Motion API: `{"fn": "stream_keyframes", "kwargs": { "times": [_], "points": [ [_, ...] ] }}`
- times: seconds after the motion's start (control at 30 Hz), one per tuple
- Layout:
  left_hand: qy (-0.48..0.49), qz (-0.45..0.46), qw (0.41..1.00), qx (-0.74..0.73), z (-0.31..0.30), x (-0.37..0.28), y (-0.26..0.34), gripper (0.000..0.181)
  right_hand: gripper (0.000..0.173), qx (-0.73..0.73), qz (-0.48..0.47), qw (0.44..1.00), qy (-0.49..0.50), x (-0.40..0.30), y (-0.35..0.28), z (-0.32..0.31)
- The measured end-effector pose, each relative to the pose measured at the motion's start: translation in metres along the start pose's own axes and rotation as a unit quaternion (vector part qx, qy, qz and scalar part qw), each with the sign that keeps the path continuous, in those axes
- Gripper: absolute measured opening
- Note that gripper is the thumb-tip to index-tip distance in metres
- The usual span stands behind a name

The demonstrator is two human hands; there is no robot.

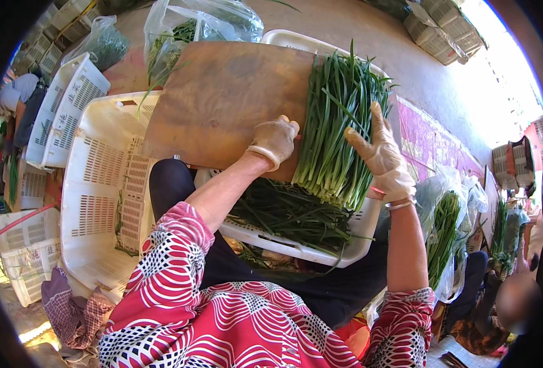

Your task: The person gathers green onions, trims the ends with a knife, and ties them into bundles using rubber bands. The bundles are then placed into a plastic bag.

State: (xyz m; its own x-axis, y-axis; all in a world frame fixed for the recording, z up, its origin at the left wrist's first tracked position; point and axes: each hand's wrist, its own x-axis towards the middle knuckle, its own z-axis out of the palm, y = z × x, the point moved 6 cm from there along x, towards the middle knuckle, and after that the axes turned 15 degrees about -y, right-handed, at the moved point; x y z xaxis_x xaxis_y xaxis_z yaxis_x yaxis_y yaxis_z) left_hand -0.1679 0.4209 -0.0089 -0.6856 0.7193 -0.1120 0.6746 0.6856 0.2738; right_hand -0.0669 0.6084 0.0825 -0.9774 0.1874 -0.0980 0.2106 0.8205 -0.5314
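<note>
A thick layer of garlic chives [333, 133] lies on the right part of a brown wooden board [225, 101], pale cut ends towards me. My left hand [276, 140], in a thin glove, rests with curled fingers on the board just left of the chives; a small red bit shows by its fingertips, and whatever the fingers enclose is hidden. At the chives' right edge my gloved right hand [382, 152] has thumb and fingers spread, with nothing in its grasp. Beneath the board, a white plastic basket [294, 253] holds loose dark green leaves [294, 216].
A large white crate [96, 170] stands at my left, with blue-white stacked crates [64, 115] beyond. Clear plastic bags [207, 20] of greens sit behind the board. Another bag of chives [444, 230] is at my right, near a seated person [497, 303]. Someone bends [18, 96] at far left.
</note>
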Motion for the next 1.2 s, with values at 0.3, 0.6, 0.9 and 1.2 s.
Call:
{"fn": "stream_keyframes", "kwargs": {
  "times": [0.3, 0.6, 0.9, 1.2],
  "points": [
    [0.095, 0.012, 0.995, -0.040, -0.024, -0.028, -0.051, 0.017, 0.037, 0.224, -0.043, 0.970, -0.088, 0.022, -0.084, 0.030],
    [-0.068, 0.229, 0.340, -0.910, -0.039, -0.070, -0.031, 0.047, 0.069, 0.415, -0.068, 0.895, -0.148, 0.021, -0.126, 0.057],
    [0.008, 0.293, 0.178, -0.939, -0.051, -0.105, 0.036, 0.039, 0.025, 0.121, -0.096, 0.988, 0.013, -0.008, -0.137, 0.077],
    [0.119, 0.198, 0.104, -0.967, -0.048, -0.158, 0.039, 0.046, 0.016, 0.049, -0.218, 0.975, 0.000, -0.025, -0.183, 0.091]
  ]
}}
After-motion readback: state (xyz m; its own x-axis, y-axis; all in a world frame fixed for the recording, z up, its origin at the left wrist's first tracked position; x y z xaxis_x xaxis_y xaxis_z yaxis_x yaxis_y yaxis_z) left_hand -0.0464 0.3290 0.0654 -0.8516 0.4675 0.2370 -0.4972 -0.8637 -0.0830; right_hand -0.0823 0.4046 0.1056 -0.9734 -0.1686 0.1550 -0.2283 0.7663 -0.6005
